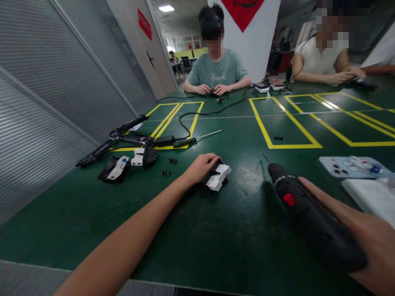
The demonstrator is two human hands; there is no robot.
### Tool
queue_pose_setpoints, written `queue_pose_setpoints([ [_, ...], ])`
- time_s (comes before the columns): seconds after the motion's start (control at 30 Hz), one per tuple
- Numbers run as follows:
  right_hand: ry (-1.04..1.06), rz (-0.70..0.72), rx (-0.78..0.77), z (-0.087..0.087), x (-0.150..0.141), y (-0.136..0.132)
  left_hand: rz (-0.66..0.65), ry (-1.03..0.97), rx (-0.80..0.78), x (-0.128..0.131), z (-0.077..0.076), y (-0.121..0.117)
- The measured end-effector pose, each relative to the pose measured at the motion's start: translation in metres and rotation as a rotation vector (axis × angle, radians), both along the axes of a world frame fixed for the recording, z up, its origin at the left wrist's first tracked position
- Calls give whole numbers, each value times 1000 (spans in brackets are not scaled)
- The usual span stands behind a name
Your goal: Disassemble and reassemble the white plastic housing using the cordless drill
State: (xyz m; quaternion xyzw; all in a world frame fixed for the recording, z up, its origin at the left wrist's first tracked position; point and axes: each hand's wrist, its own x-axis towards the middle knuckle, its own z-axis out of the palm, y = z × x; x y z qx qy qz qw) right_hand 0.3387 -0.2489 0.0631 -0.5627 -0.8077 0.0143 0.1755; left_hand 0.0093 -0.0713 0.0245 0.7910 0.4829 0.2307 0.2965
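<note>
My left hand [204, 166] is closed on a small black-and-white plastic part [218, 176] resting at the middle of the green table [191, 238]. The part's white side faces right. In my right hand [367, 238] is a black power drill [308, 218] with a red button on its side. Its thin bit points forward and slightly left, apart from the plastic part. My right fingers are partly hidden behind the drill. To the left lie two similar black-and-white parts [119, 168] [138, 157] and two little black pieces [165, 173] [172, 160].
A green-handled screwdriver [185, 142] lies beyond my left hand, beside a black jointed stand [123, 137] and a cable [197, 113]. A phone [352, 167] and a white box [370, 197] are at the right. Across the table sit people [217, 68] [324, 61] handling small items.
</note>
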Motion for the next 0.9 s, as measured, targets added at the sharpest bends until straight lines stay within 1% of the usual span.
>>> queue_pose_setpoints([
  [0.07, -14, 25, -45, -2, -7, 6, -4, -1, 9, 0, 0, 0],
  [0.23, -227, -50, -127, -14, -21, 15, -27, 7, 34, -1, 1, 1],
  [0.33, -301, -66, -193, -14, -27, 22, -28, 8, 33, 0, 1, 1],
  [0.4, -300, -46, -247, -12, -29, 29, -22, 12, 25, 0, 2, 1],
  [0.53, -197, -1, -384, -7, -23, 36, -24, 10, 22, -1, 1, 1],
  [0.63, -123, 86, -510, 2, -6, 34, -22, 6, 14, -1, -1, 2],
  [0.7, -138, 167, -552, 14, 9, 38, -19, 2, 7, -1, -2, 3],
  [0.77, -191, 192, -497, 27, 23, 58, -21, -6, 6, -2, -2, 3],
  [0.8, -173, 175, -445, 33, 28, 74, -20, -11, 8, -2, -2, 3],
  [0.87, -118, 69, -341, 39, 34, 121, -16, -15, 7, -2, -2, 3],
  [0.9, -140, -41, -295, 38, 35, 147, -13, -17, 6, -2, -2, 3],
])
